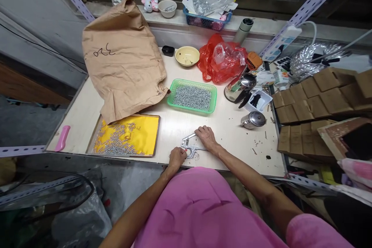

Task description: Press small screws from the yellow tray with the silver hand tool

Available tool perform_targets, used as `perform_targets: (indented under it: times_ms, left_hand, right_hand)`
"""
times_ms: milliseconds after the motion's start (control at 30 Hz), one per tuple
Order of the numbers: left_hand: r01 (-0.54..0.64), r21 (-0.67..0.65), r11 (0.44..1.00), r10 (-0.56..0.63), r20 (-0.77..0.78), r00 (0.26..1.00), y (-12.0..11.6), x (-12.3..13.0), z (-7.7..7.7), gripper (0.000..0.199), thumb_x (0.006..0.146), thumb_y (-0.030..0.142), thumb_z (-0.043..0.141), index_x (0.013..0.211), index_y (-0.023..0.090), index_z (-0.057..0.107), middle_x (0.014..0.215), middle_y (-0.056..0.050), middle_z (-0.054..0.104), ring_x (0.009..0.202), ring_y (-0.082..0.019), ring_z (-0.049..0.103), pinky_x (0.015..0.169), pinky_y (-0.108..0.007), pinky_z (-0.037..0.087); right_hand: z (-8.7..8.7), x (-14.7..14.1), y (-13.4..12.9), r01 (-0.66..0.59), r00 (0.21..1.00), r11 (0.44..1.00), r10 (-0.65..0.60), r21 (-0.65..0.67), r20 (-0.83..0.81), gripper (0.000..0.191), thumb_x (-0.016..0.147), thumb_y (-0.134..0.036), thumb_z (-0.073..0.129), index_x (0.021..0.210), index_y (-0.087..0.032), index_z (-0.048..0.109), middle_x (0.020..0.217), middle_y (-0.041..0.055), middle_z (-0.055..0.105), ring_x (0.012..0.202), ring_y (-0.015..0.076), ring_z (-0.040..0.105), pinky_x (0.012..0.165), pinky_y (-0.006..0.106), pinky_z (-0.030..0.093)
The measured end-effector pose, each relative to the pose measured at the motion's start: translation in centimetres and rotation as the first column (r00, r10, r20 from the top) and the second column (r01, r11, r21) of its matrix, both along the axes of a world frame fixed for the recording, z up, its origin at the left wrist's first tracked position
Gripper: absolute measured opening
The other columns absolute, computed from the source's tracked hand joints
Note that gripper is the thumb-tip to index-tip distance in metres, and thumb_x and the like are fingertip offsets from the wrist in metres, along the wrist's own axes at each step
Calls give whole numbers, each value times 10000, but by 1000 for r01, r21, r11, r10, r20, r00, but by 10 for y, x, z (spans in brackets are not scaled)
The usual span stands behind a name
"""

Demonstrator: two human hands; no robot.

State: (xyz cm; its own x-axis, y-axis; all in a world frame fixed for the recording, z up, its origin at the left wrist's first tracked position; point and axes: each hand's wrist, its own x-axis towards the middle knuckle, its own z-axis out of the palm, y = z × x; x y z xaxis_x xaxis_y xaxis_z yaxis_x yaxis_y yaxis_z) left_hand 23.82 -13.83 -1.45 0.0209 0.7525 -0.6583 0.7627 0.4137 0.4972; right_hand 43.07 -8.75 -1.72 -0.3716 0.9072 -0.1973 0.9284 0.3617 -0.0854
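Observation:
A small grey metal hand press [191, 152] with a spring and a lever [190, 136] rests near the table's front edge. The fingers of my right hand [206, 138] are closed over the lever's right end. Low on the press's left side, my left hand [177, 157] pinches with its fingertips; a speck of red shows there, but what they hold is too small to name. Beyond the press stands a green plastic basket [215, 99] full of short metal pins. More metal pins [116, 139] lie on a yellow sheet [149, 131] in a shallow tray to the left.
A big brown paper sack [124, 62] leans over the tray. At the back are a yellow bowl [187, 56] and a red plastic bag [213, 60]. On the right stand a kettle [240, 87], a metal-lidded jar [253, 120] and stacked cardboard boxes [316, 97]. A pink handle [62, 138] lies far left.

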Motion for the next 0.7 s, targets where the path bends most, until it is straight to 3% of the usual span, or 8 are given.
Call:
perform_targets:
  times_ms: [233, 500, 600, 700]
  left_hand:
    - [-55, -54, 997, 56, 11, 998, -1, 1, 4, 76, 694, 150, 573, 629, 151, 611, 479, 27, 551, 460, -107, 566, 562, -200, 393]
    - [10, -24, 1000, -9, 26, 1000, -9, -5, 5, 147, 719, 156, 546, 579, 156, 588, 467, 23, 525, 490, -106, 566, 540, -191, 366]
    - [41, -13, 999, -41, -6, 999, -9, -6, 7, 143, 738, 177, 540, 620, 156, 618, 517, 1, 581, 520, -112, 570, 557, -199, 364]
    - [61, -20, 998, -63, -90, 994, -9, -6, 10, 120, 739, 216, 571, 672, 166, 658, 652, -33, 662, 609, -136, 596, 564, -213, 354]
  right_hand:
    - [2, 1, -6, -19, 1000, 1000, 19, 4, -2, 215, 918, -116, 460, 1028, -227, 608, 1043, 68, 603, 949, 225, 462, 778, 340, 339]
    - [13, -2, -27, 40, 994, 999, -43, -33, -102, 249, 905, -172, 504, 1134, -204, 597, 1066, 89, 616, 980, 243, 492, 807, 351, 402]
    - [16, 3, -39, 1, 978, 999, -11, -48, -209, 469, 864, -317, 603, 1298, -176, 495, 1212, 119, 575, 1091, 263, 479, 916, 389, 399]
    - [12, 11, -51, -20, 968, 998, 4, -62, -251, 765, 788, -482, 664, 1407, -146, 367, 1394, 166, 448, 1266, 308, 384, 1054, 476, 293]
